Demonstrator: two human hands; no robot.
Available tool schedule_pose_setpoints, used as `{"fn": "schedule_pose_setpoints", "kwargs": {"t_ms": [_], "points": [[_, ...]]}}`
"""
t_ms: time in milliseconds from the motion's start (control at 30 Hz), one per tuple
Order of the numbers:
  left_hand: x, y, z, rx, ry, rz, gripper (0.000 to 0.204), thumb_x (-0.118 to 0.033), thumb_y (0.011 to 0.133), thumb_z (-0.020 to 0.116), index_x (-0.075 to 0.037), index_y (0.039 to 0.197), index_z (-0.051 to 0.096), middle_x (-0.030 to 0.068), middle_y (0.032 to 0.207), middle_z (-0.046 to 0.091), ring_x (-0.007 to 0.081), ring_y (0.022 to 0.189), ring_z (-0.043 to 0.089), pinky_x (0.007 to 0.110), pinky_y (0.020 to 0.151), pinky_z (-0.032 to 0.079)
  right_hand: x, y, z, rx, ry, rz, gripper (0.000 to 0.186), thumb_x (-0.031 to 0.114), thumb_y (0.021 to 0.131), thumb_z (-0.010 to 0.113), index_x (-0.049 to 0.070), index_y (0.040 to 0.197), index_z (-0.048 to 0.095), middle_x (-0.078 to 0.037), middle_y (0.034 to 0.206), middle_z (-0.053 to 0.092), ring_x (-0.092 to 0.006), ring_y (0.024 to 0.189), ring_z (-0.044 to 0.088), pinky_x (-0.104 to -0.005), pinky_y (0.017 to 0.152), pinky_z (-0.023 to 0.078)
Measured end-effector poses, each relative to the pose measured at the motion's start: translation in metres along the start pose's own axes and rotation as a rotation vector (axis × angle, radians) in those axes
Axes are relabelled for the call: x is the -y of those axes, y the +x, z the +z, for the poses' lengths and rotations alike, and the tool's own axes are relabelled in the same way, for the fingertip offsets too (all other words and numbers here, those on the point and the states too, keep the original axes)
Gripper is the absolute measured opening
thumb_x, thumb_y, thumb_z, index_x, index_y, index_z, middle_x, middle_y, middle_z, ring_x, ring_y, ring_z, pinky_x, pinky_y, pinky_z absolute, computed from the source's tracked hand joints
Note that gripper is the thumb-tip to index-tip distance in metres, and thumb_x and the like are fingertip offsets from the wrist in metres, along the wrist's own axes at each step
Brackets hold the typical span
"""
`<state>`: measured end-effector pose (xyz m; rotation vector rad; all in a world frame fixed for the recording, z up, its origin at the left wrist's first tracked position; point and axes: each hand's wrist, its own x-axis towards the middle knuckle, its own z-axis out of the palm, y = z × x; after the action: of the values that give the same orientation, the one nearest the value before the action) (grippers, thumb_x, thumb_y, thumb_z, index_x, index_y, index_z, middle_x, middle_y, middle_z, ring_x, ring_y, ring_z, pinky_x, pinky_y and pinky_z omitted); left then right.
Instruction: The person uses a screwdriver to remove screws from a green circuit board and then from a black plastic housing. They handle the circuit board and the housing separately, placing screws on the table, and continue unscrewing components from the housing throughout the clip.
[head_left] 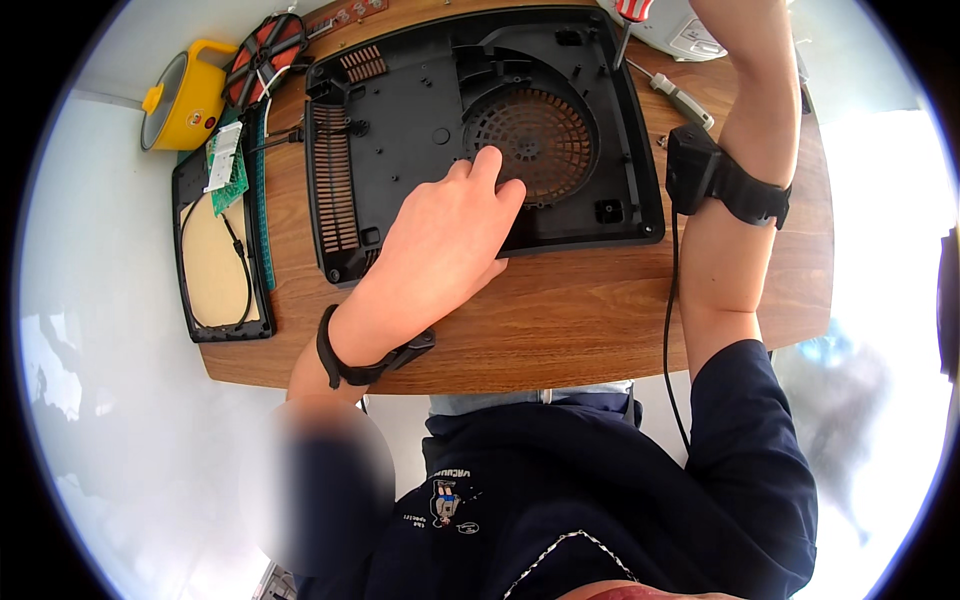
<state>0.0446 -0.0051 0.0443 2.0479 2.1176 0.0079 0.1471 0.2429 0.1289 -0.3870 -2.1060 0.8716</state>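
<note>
The black plastic bottom shell of an induction cooker (410, 130) lies open side up on the table, with a round fan grille and slotted vents. My left hand (435, 235) is over its near edge, back of the hand up. The fingers are bent over the inside of the shell beside the grille, and the thumb shows just outside the near rim. My right forearm reaches past the shell's right side and off the top of the view, so that hand is out of sight. Near it are a red-and-white-handled screwdriver (633, 10) and a grey-handled screwdriver (684, 103).
At the left are a black-framed panel (181, 250), a green circuit board (230, 172) on it, a red-and-black coil (265, 60) and a yellow pot (190, 100). A whitish appliance (690, 40) stands far right. A black cable (670, 330) hangs from my right arm's strap.
</note>
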Motion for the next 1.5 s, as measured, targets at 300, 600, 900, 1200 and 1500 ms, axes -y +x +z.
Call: {"fn": "schedule_pose_setpoints", "kwargs": {"t_ms": [300, 600, 900, 1200, 1500], "points": [[0.000, -0.001, 0.000, -0.010, 0.002, 0.006, 0.052, -0.017, 0.065, 0.092, -0.004, 0.103, 0.059, 0.0117, 0.110, 0.050, 0.0251, 0.093, 0.063, 0.037, 0.071, 0.059, -0.007, 0.004, 0.009, -0.025, -0.052, 0.011, 0.028, 0.003, 0.094, 0.067, -0.004, 0.121, 0.065, -0.007, 0.081, 0.068, -0.0126, 0.075, 0.066, -0.0290, 0.067, 0.052], [0.001, -0.001, -0.001, -0.008, -0.002, 0.009, 0.052, -0.017, 0.065, 0.092, -0.004, 0.103, 0.059, 0.0117, 0.110, 0.050, 0.0247, 0.092, 0.063, 0.036, 0.070, 0.058, -0.012, 0.004, 0.012, -0.042, -0.130, -0.028, 0.028, 0.005, 0.093, 0.069, -0.001, 0.120, 0.067, -0.006, 0.084, 0.068, -0.0130, 0.079, 0.066, -0.0292, 0.070, 0.053], [0.001, -0.001, 0.001, -0.001, -0.011, 0.005, 0.052, -0.017, 0.065, 0.092, -0.004, 0.104, 0.059, 0.0117, 0.109, 0.049, 0.0254, 0.094, 0.062, 0.037, 0.071, 0.058, -0.013, 0.002, 0.012, -0.055, -0.174, -0.053, 0.027, 0.004, 0.092, 0.069, -0.001, 0.118, 0.067, -0.007, 0.084, 0.068, -0.0134, 0.079, 0.066, -0.0296, 0.071, 0.053], [0.001, -0.001, 0.000, -0.003, -0.010, 0.004, 0.052, -0.017, 0.066, 0.092, -0.004, 0.105, 0.060, 0.0116, 0.109, 0.049, 0.0253, 0.094, 0.062, 0.037, 0.071, 0.058, -0.023, 0.016, 0.004, 0.008, -0.014, 0.119, 0.026, 0.004, 0.092, 0.069, -0.001, 0.117, 0.067, -0.006, 0.082, 0.068, -0.0138, 0.077, 0.067, -0.0298, 0.070, 0.052], [0.001, -0.001, 0.000, -0.011, -0.012, 0.004, 0.052, -0.017, 0.065, 0.092, -0.004, 0.104, 0.060, 0.0113, 0.109, 0.050, 0.0249, 0.093, 0.063, 0.037, 0.070, 0.058, -0.013, 0.003, 0.011, -0.044, -0.116, -0.034, 0.025, 0.002, 0.093, 0.068, -0.001, 0.118, 0.066, -0.006, 0.081, 0.068, -0.0125, 0.076, 0.066, -0.0286, 0.069, 0.052]]}}
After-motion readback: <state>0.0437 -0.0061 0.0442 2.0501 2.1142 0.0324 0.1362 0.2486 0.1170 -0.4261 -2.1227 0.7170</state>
